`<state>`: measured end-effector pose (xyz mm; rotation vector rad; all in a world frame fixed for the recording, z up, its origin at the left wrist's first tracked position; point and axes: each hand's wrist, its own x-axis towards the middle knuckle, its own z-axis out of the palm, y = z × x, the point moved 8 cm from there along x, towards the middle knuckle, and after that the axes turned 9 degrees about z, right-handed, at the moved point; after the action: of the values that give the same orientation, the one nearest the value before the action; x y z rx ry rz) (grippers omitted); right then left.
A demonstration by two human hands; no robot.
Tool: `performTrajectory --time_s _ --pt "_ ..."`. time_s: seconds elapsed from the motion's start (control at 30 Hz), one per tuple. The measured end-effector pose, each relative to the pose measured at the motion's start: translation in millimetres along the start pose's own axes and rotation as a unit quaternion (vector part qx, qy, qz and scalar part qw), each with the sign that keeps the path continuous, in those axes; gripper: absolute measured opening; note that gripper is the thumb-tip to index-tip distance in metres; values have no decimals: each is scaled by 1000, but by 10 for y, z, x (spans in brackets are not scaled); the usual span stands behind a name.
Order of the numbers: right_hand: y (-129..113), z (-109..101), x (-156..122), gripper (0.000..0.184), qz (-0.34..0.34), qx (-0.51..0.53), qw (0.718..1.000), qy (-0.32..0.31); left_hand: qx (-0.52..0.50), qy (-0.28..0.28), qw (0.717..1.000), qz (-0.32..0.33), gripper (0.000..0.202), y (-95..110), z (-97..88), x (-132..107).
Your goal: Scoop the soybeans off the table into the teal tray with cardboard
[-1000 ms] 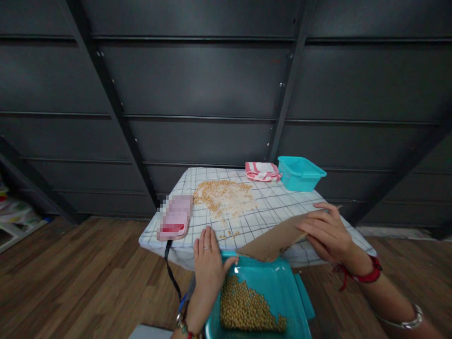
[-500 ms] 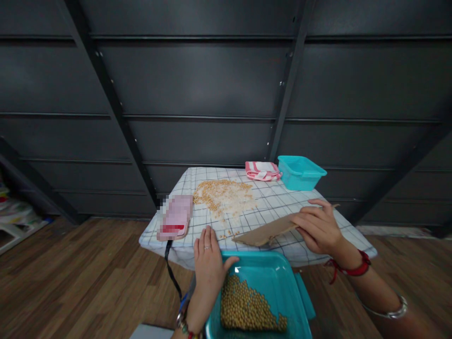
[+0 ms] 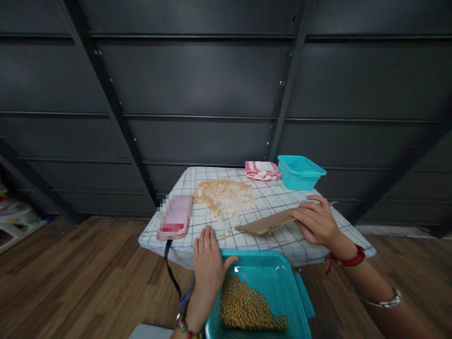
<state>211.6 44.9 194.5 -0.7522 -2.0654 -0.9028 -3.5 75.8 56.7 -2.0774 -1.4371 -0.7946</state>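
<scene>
My right hand point(image 3: 316, 221) grips a flat piece of brown cardboard point(image 3: 270, 222) by its right end, tilted over the checked cloth. The cardboard's left tip is close to a few loose soybeans point(image 3: 226, 233). My left hand point(image 3: 207, 256) lies flat with fingers stretched, fingertips on the cloth at the table's front edge and thumb over the rim of a teal tub point(image 3: 278, 278). Inside that tub, greenish-brown soybeans point(image 3: 247, 308) are heaped toward the left and bottom. Farther back on the cloth spread pale yellow soybeans point(image 3: 215, 190) and whitish grains or powder point(image 3: 236, 202).
A white checked cloth point(image 3: 282, 200) covers the small table. A pink phone point(image 3: 178, 214) with a black strap point(image 3: 169, 266) lies on its left side. At the back right stand a folded pink-striped cloth point(image 3: 262, 171) and another teal tub point(image 3: 300, 176). Dark panelled wall point(image 3: 197, 80) rises behind.
My right hand has moved the cardboard slightly away from me, up toward the spread grains, and its left tip has shifted a little right. My left hand has stayed put.
</scene>
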Motion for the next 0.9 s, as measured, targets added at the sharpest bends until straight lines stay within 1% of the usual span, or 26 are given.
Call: performTrajectory --time_s 0.17,0.3,0.4,0.47,0.67,0.9 --pt "81 74 -41 20 14 -20 1000 -8 8 -8 1000 -1 94 -2 17 -8" --pt "81 22 -21 21 28 -21 999 4 6 -18 1000 -3 94 -4 32 -8" --pt "129 -30 3 21 48 -32 998 27 2 -27 1000 -7 93 -12 41 -4" --pt "165 -20 14 20 53 -40 997 31 1 -25 1000 -7 93 -13 31 1" --pt "161 136 36 19 41 -45 998 -6 1 -15 1000 -4 93 -3 -8 16" --pt "98 97 36 22 33 -17 999 0 -5 -17 1000 -13 93 -6 18 4"
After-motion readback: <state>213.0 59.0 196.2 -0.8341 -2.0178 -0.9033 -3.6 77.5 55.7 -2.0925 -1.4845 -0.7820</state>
